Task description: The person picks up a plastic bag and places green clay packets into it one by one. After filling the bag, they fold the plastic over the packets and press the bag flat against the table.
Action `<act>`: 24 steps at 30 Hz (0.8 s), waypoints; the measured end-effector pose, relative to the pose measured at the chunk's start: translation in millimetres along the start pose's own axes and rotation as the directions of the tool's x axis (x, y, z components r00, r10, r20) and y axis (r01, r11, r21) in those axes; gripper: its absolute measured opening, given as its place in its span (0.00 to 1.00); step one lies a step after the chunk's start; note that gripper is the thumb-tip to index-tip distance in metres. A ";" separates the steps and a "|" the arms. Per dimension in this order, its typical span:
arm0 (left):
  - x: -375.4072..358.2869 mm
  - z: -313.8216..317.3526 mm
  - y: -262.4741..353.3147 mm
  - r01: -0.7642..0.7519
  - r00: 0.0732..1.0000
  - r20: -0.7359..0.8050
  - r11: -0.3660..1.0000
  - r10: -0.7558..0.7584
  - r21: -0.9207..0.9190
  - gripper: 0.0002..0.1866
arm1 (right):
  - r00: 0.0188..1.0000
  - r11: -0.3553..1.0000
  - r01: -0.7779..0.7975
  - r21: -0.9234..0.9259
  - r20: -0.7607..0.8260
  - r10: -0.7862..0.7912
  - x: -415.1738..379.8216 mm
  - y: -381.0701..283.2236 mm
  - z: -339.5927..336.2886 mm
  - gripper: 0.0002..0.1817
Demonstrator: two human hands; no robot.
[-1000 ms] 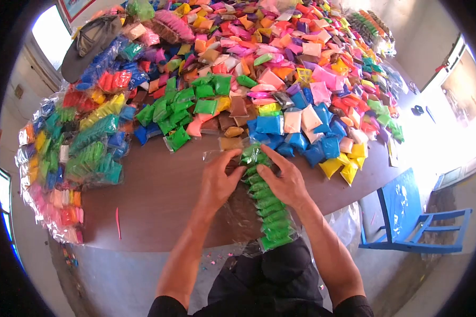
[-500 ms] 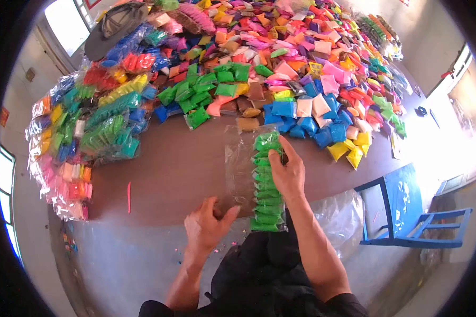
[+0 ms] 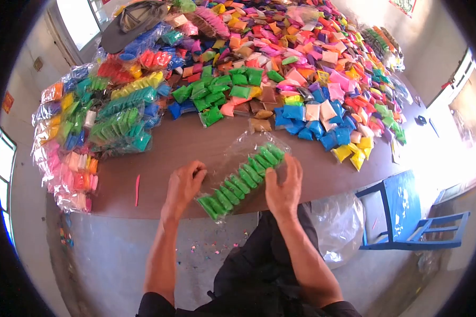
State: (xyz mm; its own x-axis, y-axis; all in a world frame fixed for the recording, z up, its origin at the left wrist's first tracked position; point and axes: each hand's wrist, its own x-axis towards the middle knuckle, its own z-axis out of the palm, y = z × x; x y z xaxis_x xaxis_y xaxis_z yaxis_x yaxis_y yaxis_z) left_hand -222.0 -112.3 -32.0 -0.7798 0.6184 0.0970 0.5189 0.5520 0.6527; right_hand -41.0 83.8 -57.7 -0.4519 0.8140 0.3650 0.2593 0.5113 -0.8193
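Your left hand has its fingers curled onto the edge of the clear bag; your right hand lies with fingers spread flat on its other side. Between them the row of green packets sits inside the bag, lying diagonally near the table edge. Beyond your fingertips: loose blue packets, bagged bundles off to the left.

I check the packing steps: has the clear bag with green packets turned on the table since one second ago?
Yes. The clear bag of green packets now lies diagonally to the table edge, not square.
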 end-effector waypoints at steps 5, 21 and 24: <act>28.1 3.3 -18.4 -0.034 0.999 -0.023 0.991 0.031 -0.128 0.09 | 0.986 0.988 0.119 -0.100 0.133 -0.106 48.9 12.8 -27.4 0.32; -11.9 -31.5 -18.9 0.108 0.913 -0.355 0.958 -0.201 -0.264 0.19 | 0.881 0.997 -0.071 0.042 0.472 0.043 101.4 26.4 -11.0 0.37; -63.1 -2.7 -16.3 0.070 0.930 -0.315 0.935 -0.187 -0.348 0.26 | 0.873 0.995 -0.094 0.015 0.481 0.076 100.1 34.4 -6.9 0.37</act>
State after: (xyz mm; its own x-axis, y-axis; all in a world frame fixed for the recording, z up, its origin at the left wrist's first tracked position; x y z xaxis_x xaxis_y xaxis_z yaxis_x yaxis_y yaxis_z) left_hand -182.2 -161.8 -46.7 -0.9330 0.2956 0.2050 0.3085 0.3645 0.8786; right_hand -71.4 184.8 -46.3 -0.7858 0.6169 0.0438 0.2884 0.4281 -0.8565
